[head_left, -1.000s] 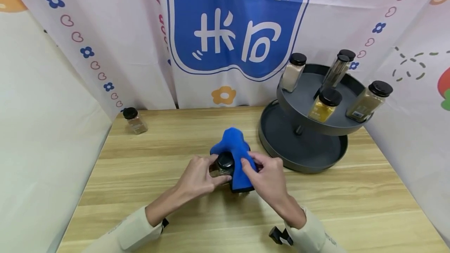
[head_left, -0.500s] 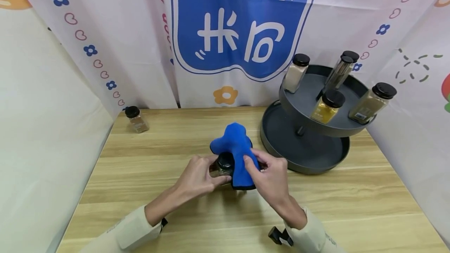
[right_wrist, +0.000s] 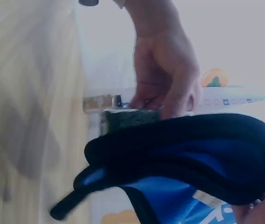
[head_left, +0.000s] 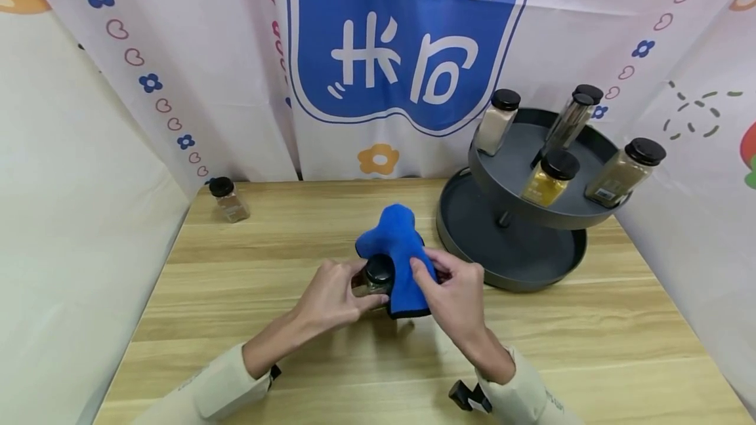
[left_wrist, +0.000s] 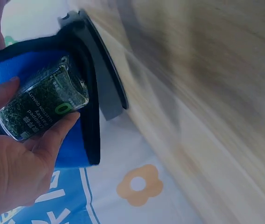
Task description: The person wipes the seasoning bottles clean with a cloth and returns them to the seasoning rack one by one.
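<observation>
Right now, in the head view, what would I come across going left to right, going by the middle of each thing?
Brown jar, left hand, held jar, blue cloth, right hand, pale jar, yellow jar, olive-brown jar.

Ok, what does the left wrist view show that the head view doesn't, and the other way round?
Only the left wrist view shows readable text on the held jar: its label says Chopped Parsley. Only the head view shows the yellow jar on the grey stand and the lone jar at far left. Both show the left hand gripping the held jar, the blue cloth and the wooden table.
</observation>
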A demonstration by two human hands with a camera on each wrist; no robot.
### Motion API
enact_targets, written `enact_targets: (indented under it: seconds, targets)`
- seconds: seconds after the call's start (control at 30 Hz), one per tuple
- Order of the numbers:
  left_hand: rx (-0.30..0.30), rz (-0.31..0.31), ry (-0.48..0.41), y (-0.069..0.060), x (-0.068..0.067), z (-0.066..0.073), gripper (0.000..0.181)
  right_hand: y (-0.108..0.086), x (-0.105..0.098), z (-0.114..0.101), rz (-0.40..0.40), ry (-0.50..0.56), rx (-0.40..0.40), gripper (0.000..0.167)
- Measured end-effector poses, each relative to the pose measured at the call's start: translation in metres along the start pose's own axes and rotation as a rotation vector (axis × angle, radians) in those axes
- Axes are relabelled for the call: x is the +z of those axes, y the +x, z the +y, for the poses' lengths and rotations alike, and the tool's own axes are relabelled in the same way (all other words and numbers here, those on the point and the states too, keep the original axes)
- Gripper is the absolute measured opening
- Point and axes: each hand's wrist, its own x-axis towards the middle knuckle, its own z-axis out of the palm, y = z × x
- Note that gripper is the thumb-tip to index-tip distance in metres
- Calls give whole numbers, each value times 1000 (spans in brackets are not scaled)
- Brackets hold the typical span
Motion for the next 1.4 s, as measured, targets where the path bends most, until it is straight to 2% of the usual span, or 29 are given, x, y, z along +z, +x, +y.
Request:
enact_targets:
  seconds: [0.07, 0.17, 0.23, 0.3, 0.47, 0.53, 0.6, 0.8, 0.9, 1.1, 1.4]
  targets:
    - [3, 4, 5, 1, 0, 1, 42, 0, 1, 1, -48, -51, 15, 12]
    - [10, 8, -11, 2, -3, 3, 43, 0, 3, 5, -184, -134, 91, 7]
    - [15, 2, -29, 3, -4, 4, 41, 0, 4, 8, -241, -155, 116, 7]
    - [20, -9, -41, 2, -5, 4, 39, 1, 4, 9, -227, -128, 123, 8]
    - [11, -32, -35, -1, 1, -3, 33, 1, -1, 2, -21, 8, 41, 14]
    - [4, -36, -29, -2, 3, -3, 34, 0, -1, 0, 19, 20, 22, 16]
    - [-1, -38, -20, -3, 4, -3, 37, -2, 0, 1, 1, -14, 34, 16]
    - [28, -3, -37, -1, -4, 5, 42, -9, 7, 7, -229, -160, 175, 13]
    - [31, -3, -58, 0, -9, 9, 41, -11, 10, 12, -277, -171, 196, 12]
    - [20, -16, -64, 0, -14, 10, 40, -9, 8, 18, -288, -177, 171, 11]
    - [10, -34, -62, -3, -11, 0, 41, 5, -9, 17, -171, -188, 98, 10]
